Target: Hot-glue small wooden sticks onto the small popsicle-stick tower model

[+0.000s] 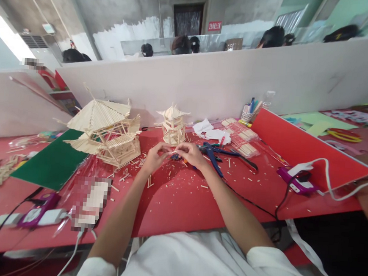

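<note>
The person's left hand (157,156) and right hand (191,154) meet above the red counter (178,214), each grip closed at the fingertips on what looks like a short, thin, pale wooden stick (172,153). It is held just in front of a small, pale, tiered pavilion of wooden sticks (173,128). The step in hand seems to be fine handling of this piece; the next move calls for a light, steady pinch, clear of the blue-handled tool (213,159).

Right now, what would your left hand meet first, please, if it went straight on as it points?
Most likely the right hand, close ahead of the left hand; the small stick pavilion stands farther back, though depth is unclear.
</note>
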Available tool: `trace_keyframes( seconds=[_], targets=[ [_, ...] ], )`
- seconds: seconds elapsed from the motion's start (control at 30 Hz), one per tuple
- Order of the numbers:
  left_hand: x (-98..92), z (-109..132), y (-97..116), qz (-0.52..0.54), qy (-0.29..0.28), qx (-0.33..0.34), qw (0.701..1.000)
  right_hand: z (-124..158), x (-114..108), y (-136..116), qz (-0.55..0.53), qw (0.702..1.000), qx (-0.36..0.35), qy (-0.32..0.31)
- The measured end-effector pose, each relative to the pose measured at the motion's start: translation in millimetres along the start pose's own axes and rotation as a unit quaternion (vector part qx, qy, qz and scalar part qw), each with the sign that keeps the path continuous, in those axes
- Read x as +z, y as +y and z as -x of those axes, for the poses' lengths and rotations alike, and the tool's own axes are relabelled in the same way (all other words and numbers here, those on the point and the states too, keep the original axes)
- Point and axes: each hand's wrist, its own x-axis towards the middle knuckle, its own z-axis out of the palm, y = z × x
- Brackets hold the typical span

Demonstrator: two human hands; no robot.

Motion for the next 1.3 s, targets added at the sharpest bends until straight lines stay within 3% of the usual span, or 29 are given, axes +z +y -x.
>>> trace_keyframes(
  seconds=[0.3,0.5,0.8,1.3],
  targets=[
    [0.4,-1.4,4.1,0.043,-0.001,-0.031,0.999,-0.2,-1.9,-6.1,0.015,1.0,-0.015,-0.014],
    [1.7,1.0,3.4,-0.032,-0.003,-0.018,0.999,0.7,3.7,-2.2,0.041,0.999,-0.007,0.026],
    [3.7,3.8,4.9,-0.16,-0.054,0.023,0.985,-0.2,5.9,-3.8,-0.002,0.999,0.023,0.029],
    [3.7,4.2,7.2,-0.174,-0.043,0.017,0.984,-0.2,7.4,-3.7,0.003,0.999,0.029,0.042]
  ],
)
